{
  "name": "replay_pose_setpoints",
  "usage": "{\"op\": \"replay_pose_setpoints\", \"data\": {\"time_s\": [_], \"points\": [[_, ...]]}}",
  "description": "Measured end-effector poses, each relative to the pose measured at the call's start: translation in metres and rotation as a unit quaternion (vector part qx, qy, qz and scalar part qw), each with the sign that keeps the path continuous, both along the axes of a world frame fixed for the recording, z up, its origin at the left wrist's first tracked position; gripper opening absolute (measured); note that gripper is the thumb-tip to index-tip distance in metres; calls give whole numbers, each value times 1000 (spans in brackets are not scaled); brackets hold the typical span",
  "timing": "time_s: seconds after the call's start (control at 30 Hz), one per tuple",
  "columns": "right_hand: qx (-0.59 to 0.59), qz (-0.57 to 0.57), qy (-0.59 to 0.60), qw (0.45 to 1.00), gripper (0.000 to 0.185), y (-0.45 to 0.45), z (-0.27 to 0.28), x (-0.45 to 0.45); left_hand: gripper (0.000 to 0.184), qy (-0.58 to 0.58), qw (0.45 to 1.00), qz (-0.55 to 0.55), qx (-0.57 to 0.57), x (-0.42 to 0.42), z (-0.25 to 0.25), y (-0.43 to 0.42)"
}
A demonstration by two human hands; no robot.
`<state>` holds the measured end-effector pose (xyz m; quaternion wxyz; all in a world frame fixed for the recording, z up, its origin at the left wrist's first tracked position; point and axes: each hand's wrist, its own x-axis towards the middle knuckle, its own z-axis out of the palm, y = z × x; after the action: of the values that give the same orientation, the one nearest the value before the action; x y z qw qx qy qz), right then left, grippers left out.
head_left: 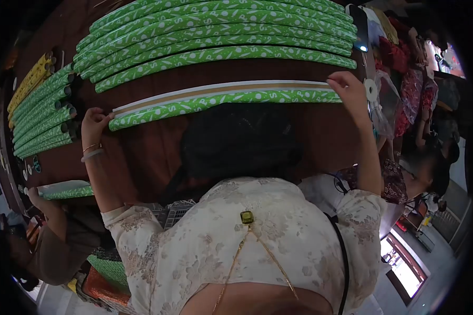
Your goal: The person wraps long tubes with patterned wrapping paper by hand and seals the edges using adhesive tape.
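A roll of green printed wrapping paper lies across the brown table in front of me, a tan strip and a white band running along its far side. My left hand is closed in a pinch at the roll's left end, by the tip of the tan strip. At the opposite end, the fingers of my right hand are pinched together over the white edge. The white paper edge stretches between both hands. What exactly sits between the fingertips is too small to make out.
Several finished-looking green rolls lie stacked beyond my hands. More green rolls and yellow rolls are at the left. A co-worker's hand holds another green roll. A tape reel stands near the right edge.
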<state>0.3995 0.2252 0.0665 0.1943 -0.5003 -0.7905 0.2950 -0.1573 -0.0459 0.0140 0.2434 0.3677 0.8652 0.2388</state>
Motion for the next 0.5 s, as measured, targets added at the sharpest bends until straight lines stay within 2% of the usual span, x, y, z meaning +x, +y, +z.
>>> {"op": "replay_pose_setpoints", "data": {"time_s": [0.07, 0.1, 0.17, 0.2, 0.23, 0.3, 0.43, 0.5], "points": [[6, 88, -32, 996, 14, -5, -6, -27, 40, -1, 1000, 8, 6, 1, 0, 1], [7, 88, -31, 996, 14, -6, -9, -38, 41, -1, 1000, 18, 14, 1, 0, 0], [-76, 136, -83, 984, 13, -6, -15, -55, 42, -17, 999, 21, 19, -6, -8, -2], [-52, 158, -92, 982, 11, -4, -24, -59, 42, -34, 999, 24, 23, -7, -8, -2], [-51, 160, -92, 981, 11, -2, -25, -61, 42, -34, 999, 26, 24, -7, -7, -2], [-23, 167, -167, 972, 10, 3, -27, -61, 43, -19, 999, 29, 9, -5, -6, -2], [6, 147, -200, 969, 11, 18, -23, -38, 44, -23, 999, 33, 19, -5, -9, -4], [-15, 136, -196, 971, 13, 13, -18, -42, 45, -32, 998, 38, 24, -7, -10, -5]]}}
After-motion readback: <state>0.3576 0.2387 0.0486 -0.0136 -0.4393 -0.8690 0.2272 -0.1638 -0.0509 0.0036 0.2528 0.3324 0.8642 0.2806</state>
